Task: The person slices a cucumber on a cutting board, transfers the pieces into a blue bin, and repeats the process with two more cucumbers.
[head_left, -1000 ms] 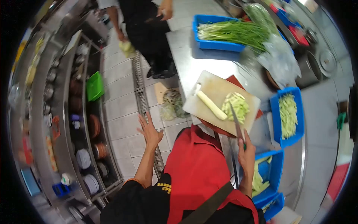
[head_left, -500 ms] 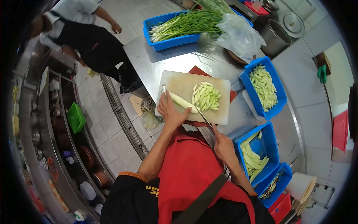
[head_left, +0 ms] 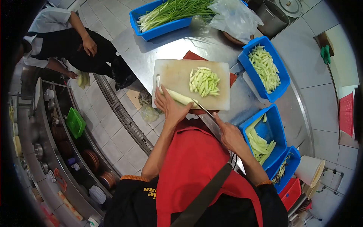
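Observation:
A long pale green peeled vegetable [head_left: 181, 98] lies along the near edge of a white cutting board [head_left: 172, 70]. My left hand [head_left: 170, 106] presses on it, thumb and fingers around its left part. In my right hand [head_left: 230, 134] is the handle of a knife [head_left: 206, 111], index finger stretched along it, and the blade's tip end is at the vegetable's right part. Cut pale green pieces [head_left: 204, 82] sit in a pile on the board, just beyond the blade. Under the board a red cloth [head_left: 194, 56] sticks out.
Blue bins hold green onions [head_left: 170, 15], cut pieces [head_left: 264, 70], long strips [head_left: 259, 142] and scraps [head_left: 281, 168]. A plastic bag [head_left: 236, 19] lies at the back of the steel table [head_left: 126, 41]. A co-worker [head_left: 72, 45] stands at the left, beyond a black bin bag [head_left: 123, 73].
The view has shifted, so the board and bins appear higher and slightly left. The co-worker's arm now hangs lower. Both of my hands keep their holds.

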Demonstrator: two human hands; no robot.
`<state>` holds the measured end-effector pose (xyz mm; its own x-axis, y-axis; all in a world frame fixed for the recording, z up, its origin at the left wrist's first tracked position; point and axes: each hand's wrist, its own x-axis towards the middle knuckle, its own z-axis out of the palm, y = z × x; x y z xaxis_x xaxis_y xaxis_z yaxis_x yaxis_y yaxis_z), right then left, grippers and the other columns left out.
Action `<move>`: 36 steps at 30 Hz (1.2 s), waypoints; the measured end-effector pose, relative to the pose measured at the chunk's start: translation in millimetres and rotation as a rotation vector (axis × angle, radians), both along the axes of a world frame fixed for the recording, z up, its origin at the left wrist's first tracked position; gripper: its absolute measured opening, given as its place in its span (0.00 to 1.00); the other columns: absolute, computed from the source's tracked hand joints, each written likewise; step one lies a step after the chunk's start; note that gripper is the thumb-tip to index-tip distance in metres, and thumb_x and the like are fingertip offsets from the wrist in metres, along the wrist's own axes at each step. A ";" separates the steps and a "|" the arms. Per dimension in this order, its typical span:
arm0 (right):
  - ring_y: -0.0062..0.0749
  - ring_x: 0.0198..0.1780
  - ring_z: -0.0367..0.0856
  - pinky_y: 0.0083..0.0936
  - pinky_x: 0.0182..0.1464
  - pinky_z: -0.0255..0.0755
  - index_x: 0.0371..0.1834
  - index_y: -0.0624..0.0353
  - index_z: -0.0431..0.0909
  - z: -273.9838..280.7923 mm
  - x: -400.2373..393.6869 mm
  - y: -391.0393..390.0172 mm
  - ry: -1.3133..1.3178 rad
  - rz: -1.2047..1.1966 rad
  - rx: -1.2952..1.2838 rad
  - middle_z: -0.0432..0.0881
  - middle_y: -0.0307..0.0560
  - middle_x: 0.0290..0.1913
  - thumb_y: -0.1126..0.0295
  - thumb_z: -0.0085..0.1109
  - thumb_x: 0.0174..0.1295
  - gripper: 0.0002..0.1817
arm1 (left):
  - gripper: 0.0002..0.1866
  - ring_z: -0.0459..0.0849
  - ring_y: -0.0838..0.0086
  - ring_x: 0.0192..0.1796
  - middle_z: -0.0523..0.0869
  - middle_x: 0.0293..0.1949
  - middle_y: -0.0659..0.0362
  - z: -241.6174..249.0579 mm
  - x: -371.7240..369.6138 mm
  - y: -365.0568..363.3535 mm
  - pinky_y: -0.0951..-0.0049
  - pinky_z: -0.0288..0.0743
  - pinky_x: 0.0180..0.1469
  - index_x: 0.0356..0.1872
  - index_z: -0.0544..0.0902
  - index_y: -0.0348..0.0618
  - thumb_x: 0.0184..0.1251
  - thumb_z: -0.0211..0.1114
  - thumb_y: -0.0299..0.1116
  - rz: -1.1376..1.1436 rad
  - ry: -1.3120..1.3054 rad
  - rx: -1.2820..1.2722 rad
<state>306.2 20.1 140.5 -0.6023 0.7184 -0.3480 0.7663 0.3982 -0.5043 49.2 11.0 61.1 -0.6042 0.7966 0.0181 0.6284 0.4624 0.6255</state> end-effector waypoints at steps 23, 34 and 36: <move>0.69 0.34 0.84 0.58 0.42 0.79 0.86 0.46 0.46 -43.2 -41.4 9.9 -0.054 0.102 0.127 0.82 0.74 0.41 0.79 0.52 0.59 0.49 | 0.74 0.41 0.45 0.83 0.46 0.80 0.38 -3.1 -1.1 0.6 0.44 0.28 0.81 0.81 0.45 0.34 0.35 0.85 0.53 0.059 -0.076 -0.020; 0.66 0.30 0.85 0.59 0.35 0.80 0.86 0.59 0.42 -44.5 -59.9 -17.6 -0.170 0.107 0.216 0.83 0.71 0.31 0.77 0.53 0.61 0.48 | 0.67 0.47 0.45 0.82 0.51 0.79 0.41 -16.7 -2.2 -8.9 0.44 0.35 0.80 0.81 0.50 0.36 0.42 0.84 0.49 0.062 -0.068 0.195; 0.66 0.29 0.85 0.58 0.34 0.80 0.85 0.59 0.42 -68.4 -67.0 -10.5 -0.028 0.091 0.309 0.83 0.71 0.30 0.77 0.54 0.62 0.48 | 0.66 0.47 0.45 0.82 0.52 0.79 0.41 -16.8 -4.6 -8.9 0.44 0.35 0.80 0.81 0.50 0.37 0.43 0.84 0.48 0.049 -0.077 0.202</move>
<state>239.3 9.7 72.1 -0.6622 0.7363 -0.1392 0.7324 0.5969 -0.3275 44.7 2.2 44.3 -0.6476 0.7515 0.1263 0.5552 0.3517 0.7537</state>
